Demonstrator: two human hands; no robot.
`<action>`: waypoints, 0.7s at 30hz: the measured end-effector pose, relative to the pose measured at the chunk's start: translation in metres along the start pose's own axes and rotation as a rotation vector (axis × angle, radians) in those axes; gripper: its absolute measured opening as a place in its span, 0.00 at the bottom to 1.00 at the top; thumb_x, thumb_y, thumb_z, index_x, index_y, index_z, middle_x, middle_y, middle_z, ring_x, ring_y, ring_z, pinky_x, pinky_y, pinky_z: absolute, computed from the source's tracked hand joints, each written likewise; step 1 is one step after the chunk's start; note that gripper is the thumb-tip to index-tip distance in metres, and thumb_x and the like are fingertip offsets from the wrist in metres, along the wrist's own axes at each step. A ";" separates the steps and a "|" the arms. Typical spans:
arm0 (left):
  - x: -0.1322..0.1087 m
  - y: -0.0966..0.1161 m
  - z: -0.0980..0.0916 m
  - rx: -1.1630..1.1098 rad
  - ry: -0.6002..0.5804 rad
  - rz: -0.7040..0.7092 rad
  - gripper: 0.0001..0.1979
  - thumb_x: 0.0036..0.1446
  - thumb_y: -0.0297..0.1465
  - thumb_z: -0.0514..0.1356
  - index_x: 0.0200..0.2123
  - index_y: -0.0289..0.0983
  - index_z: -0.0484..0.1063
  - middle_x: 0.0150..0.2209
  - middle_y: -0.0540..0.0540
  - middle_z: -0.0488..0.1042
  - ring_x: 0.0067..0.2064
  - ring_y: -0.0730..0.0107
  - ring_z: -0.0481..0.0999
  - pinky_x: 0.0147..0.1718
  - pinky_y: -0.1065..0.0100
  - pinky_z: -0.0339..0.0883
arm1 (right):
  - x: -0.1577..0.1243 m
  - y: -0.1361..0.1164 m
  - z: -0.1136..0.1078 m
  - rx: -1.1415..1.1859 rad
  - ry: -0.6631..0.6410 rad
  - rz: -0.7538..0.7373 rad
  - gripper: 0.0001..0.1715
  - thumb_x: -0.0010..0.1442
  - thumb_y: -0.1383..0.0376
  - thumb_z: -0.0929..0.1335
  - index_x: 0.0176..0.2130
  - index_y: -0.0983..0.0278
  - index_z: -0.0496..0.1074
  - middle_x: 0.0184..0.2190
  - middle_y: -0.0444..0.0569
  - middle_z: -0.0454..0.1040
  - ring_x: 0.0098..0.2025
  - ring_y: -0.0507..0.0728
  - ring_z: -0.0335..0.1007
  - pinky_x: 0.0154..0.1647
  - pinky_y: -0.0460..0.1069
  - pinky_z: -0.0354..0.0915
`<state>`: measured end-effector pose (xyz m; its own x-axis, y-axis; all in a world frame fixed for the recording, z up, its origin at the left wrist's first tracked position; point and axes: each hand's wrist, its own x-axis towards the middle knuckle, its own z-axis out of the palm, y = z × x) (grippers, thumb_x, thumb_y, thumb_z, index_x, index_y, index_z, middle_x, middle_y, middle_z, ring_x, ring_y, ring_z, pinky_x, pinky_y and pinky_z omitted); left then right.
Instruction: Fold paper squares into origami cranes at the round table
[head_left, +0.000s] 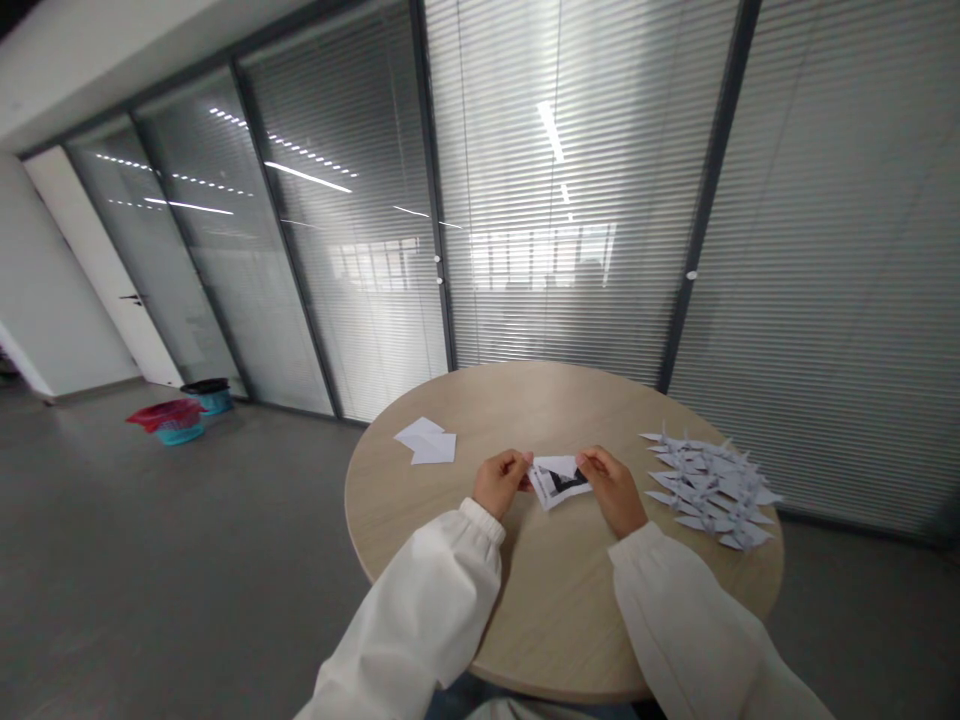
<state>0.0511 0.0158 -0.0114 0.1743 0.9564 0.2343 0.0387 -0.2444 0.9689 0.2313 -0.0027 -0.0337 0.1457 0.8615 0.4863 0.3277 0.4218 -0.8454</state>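
Between my two hands, over the middle of a round wooden table [555, 610], is a small folded sheet of paper [553, 482] with black print on its white face. My left hand [501, 482] pinches its left edge between thumb and fingers. At the right edge, my right hand [611, 487] grips the same paper, fingers closed. Farther left on the table lie a few white paper squares [433, 447], partly overlapping. To the right of my right hand spreads a pile of folded paper cranes [712, 487], pointed tips sticking out.
Beyond the table stands a glass partition with blinds [562, 200] and dark frames. On the grey floor at left are a blue bin with a red liner [174, 418] and another with a black liner [212, 393]. A white door [105, 270] is farther back.
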 end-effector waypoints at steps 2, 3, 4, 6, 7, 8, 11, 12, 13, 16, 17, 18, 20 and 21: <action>-0.001 -0.002 0.002 0.008 -0.055 -0.042 0.22 0.42 0.49 0.60 0.23 0.33 0.68 0.19 0.50 0.68 0.21 0.74 0.68 0.25 0.70 0.66 | 0.000 -0.002 -0.001 -0.044 0.022 -0.004 0.17 0.57 0.53 0.61 0.31 0.64 0.68 0.27 0.47 0.72 0.32 0.56 0.68 0.33 0.47 0.62; -0.001 -0.003 0.002 0.026 -0.076 -0.051 0.22 0.42 0.48 0.60 0.24 0.32 0.69 0.19 0.49 0.69 0.22 0.73 0.69 0.25 0.69 0.66 | 0.000 -0.004 -0.001 -0.077 0.018 -0.006 0.17 0.57 0.53 0.61 0.31 0.64 0.68 0.26 0.47 0.71 0.31 0.56 0.68 0.32 0.47 0.61; -0.001 -0.004 0.002 0.052 -0.094 -0.055 0.21 0.42 0.48 0.61 0.24 0.32 0.69 0.20 0.49 0.70 0.22 0.73 0.69 0.25 0.70 0.65 | -0.001 -0.005 -0.001 -0.116 0.007 -0.010 0.16 0.56 0.54 0.61 0.30 0.64 0.68 0.25 0.46 0.71 0.30 0.55 0.67 0.31 0.47 0.60; -0.001 -0.006 0.002 0.115 -0.126 -0.057 0.21 0.42 0.47 0.61 0.26 0.32 0.71 0.21 0.48 0.71 0.22 0.74 0.68 0.24 0.71 0.64 | -0.002 -0.007 0.000 -0.183 -0.024 -0.026 0.15 0.56 0.55 0.61 0.29 0.63 0.67 0.23 0.44 0.69 0.27 0.54 0.65 0.29 0.46 0.58; -0.001 -0.006 0.002 0.151 -0.141 -0.058 0.21 0.42 0.47 0.61 0.26 0.31 0.72 0.21 0.48 0.70 0.22 0.74 0.67 0.23 0.72 0.62 | -0.003 -0.009 0.001 -0.199 -0.041 -0.037 0.15 0.57 0.55 0.61 0.29 0.63 0.67 0.23 0.44 0.68 0.27 0.54 0.64 0.29 0.46 0.58; -0.002 -0.005 0.002 0.191 -0.161 -0.061 0.21 0.42 0.47 0.61 0.26 0.31 0.72 0.20 0.49 0.70 0.21 0.75 0.66 0.22 0.73 0.60 | -0.004 -0.010 0.002 -0.197 -0.058 -0.047 0.15 0.57 0.56 0.60 0.28 0.63 0.66 0.22 0.43 0.68 0.26 0.53 0.64 0.29 0.46 0.58; -0.004 -0.002 0.002 0.270 -0.257 -0.094 0.23 0.41 0.48 0.61 0.24 0.30 0.73 0.18 0.49 0.68 0.20 0.76 0.64 0.20 0.74 0.56 | -0.006 -0.012 0.005 -0.138 -0.115 -0.071 0.14 0.57 0.56 0.60 0.28 0.63 0.65 0.23 0.43 0.67 0.27 0.53 0.64 0.29 0.45 0.59; -0.005 -0.001 0.002 0.275 -0.278 -0.104 0.24 0.41 0.48 0.61 0.24 0.29 0.73 0.18 0.49 0.68 0.20 0.76 0.64 0.20 0.74 0.56 | -0.006 -0.012 0.006 -0.115 -0.131 -0.077 0.14 0.57 0.57 0.60 0.29 0.63 0.66 0.23 0.43 0.67 0.27 0.53 0.65 0.29 0.45 0.59; -0.006 0.000 0.002 0.268 -0.289 -0.114 0.24 0.41 0.49 0.61 0.24 0.29 0.73 0.18 0.49 0.68 0.20 0.76 0.64 0.20 0.74 0.56 | -0.006 -0.013 0.006 -0.094 -0.142 -0.083 0.13 0.57 0.57 0.60 0.30 0.63 0.66 0.24 0.43 0.68 0.28 0.53 0.65 0.30 0.45 0.60; -0.006 0.000 0.002 0.213 -0.308 -0.140 0.26 0.41 0.50 0.60 0.25 0.29 0.74 0.19 0.48 0.69 0.21 0.76 0.64 0.21 0.74 0.56 | -0.006 -0.014 0.006 -0.058 -0.133 -0.094 0.14 0.57 0.56 0.61 0.31 0.63 0.67 0.25 0.44 0.69 0.29 0.53 0.66 0.31 0.45 0.61; -0.006 -0.001 0.002 0.185 -0.326 -0.154 0.26 0.40 0.50 0.60 0.26 0.29 0.74 0.20 0.48 0.70 0.21 0.75 0.65 0.21 0.74 0.57 | -0.006 -0.014 0.006 -0.054 -0.126 -0.100 0.14 0.57 0.57 0.61 0.32 0.64 0.68 0.26 0.45 0.70 0.30 0.53 0.67 0.31 0.45 0.62; -0.007 -0.002 0.002 0.158 -0.350 -0.164 0.27 0.40 0.50 0.60 0.27 0.29 0.74 0.21 0.47 0.71 0.22 0.75 0.66 0.22 0.73 0.58 | -0.006 -0.015 0.006 -0.050 -0.124 -0.106 0.14 0.58 0.57 0.62 0.32 0.64 0.69 0.27 0.45 0.71 0.30 0.54 0.67 0.32 0.46 0.62; -0.007 -0.004 0.003 0.119 -0.399 -0.171 0.26 0.40 0.50 0.61 0.27 0.29 0.75 0.22 0.46 0.72 0.22 0.75 0.66 0.23 0.73 0.58 | -0.006 -0.015 0.005 -0.037 -0.145 -0.125 0.14 0.58 0.57 0.62 0.33 0.64 0.70 0.29 0.46 0.72 0.32 0.54 0.68 0.34 0.46 0.63; -0.007 -0.005 0.003 0.108 -0.419 -0.168 0.26 0.40 0.50 0.61 0.27 0.29 0.75 0.22 0.46 0.72 0.22 0.75 0.66 0.23 0.73 0.58 | -0.006 -0.016 0.005 -0.032 -0.161 -0.131 0.14 0.58 0.57 0.62 0.33 0.63 0.71 0.30 0.47 0.73 0.33 0.54 0.69 0.35 0.46 0.63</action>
<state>0.0527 0.0096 -0.0180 0.5390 0.8423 0.0012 0.1986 -0.1284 0.9716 0.2208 -0.0133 -0.0247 -0.0503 0.8348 0.5482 0.3637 0.5265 -0.7684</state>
